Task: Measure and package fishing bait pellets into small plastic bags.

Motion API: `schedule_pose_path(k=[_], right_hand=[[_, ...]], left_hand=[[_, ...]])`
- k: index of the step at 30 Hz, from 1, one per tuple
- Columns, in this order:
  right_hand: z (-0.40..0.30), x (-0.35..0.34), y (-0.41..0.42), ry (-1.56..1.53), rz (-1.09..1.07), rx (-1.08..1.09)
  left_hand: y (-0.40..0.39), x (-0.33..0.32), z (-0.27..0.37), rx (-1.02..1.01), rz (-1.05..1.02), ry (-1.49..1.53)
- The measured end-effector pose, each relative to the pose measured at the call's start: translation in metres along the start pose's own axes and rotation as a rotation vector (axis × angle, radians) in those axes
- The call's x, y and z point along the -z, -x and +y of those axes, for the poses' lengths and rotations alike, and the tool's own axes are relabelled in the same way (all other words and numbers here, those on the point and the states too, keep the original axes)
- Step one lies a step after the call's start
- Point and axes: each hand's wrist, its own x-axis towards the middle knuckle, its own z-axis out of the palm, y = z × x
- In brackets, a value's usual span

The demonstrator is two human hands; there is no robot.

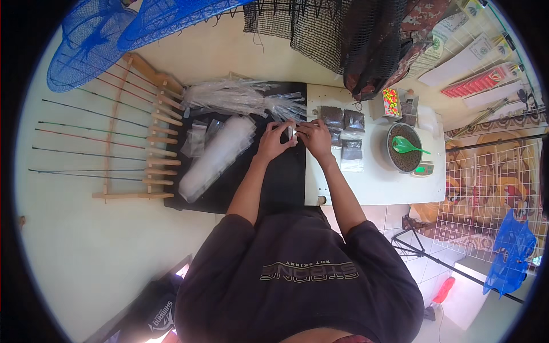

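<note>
My left hand and my right hand meet over the edge between the black cloth and the white table top. Between their fingertips is a small whitish object, too small to name. Several clear plastic bags of dark brown pellets lie just right of my right hand. A stack of clear plastic bags lies on the black cloth to the left. Behind my hands is a bundle of crumpled clear plastic.
At the right stand a bowl of pellets with a green scoop, a digital scale and a box of bright floats or beads. A wooden rack of fishing rods stands left. Dark nets hang above the table.
</note>
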Motion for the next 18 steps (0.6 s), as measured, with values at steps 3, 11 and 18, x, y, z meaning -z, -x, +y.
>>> schedule_pose_path(k=[3,11,18], right_hand=[[0.000,0.002,0.001,-0.051,-0.006,-0.025],[0.001,0.009,-0.003,-0.068,-0.051,-0.094],[0.013,0.003,0.008,-0.102,-0.074,-0.092]], left_hand=[[0.000,-0.007,-0.009,-0.043,0.029,-0.008],[0.000,-0.014,-0.003,-0.019,0.006,-0.006],[-0.003,-0.018,-0.001,0.039,0.016,0.032]])
